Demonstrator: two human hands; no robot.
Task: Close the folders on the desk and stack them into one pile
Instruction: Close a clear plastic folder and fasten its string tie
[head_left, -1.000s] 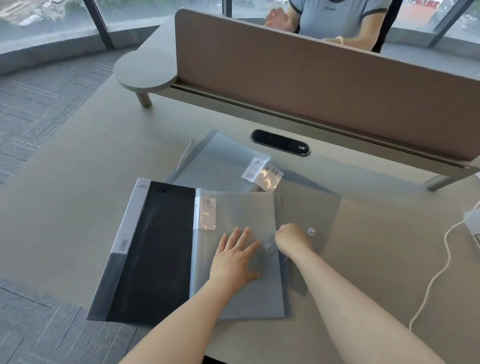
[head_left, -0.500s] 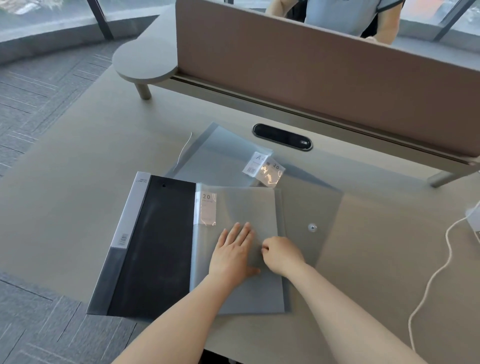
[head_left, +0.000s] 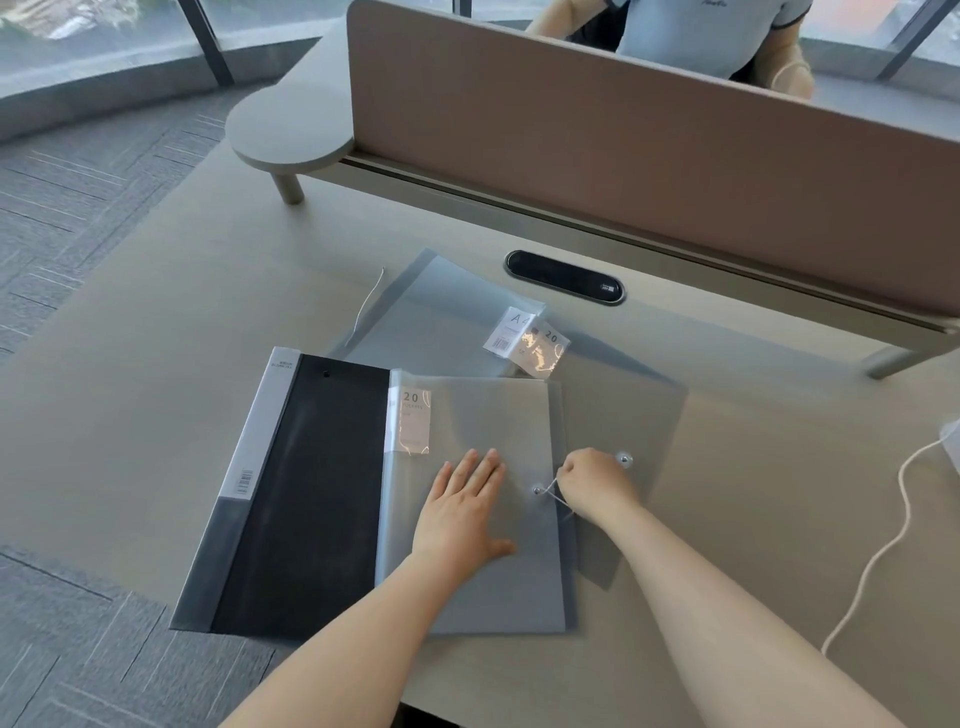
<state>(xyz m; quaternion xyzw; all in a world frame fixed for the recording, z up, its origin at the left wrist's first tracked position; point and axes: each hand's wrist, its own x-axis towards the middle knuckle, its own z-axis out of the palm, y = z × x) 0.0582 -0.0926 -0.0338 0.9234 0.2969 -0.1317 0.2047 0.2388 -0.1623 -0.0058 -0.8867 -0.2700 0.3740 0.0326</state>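
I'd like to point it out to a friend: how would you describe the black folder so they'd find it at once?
Start at the pale desk below the brown divider panel. At the near left edge, partly overhanging it, lies the black folder, left of the left hand. It alone is opaque black with a white barcoded spine; its neighbours are translucent grey.

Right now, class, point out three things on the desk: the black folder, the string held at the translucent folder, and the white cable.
black folder (head_left: 306, 499), head view, middle of its dark cover.
string (head_left: 551, 493), head view, near the metal button.
white cable (head_left: 883, 551), head view, mid-run on the desk.
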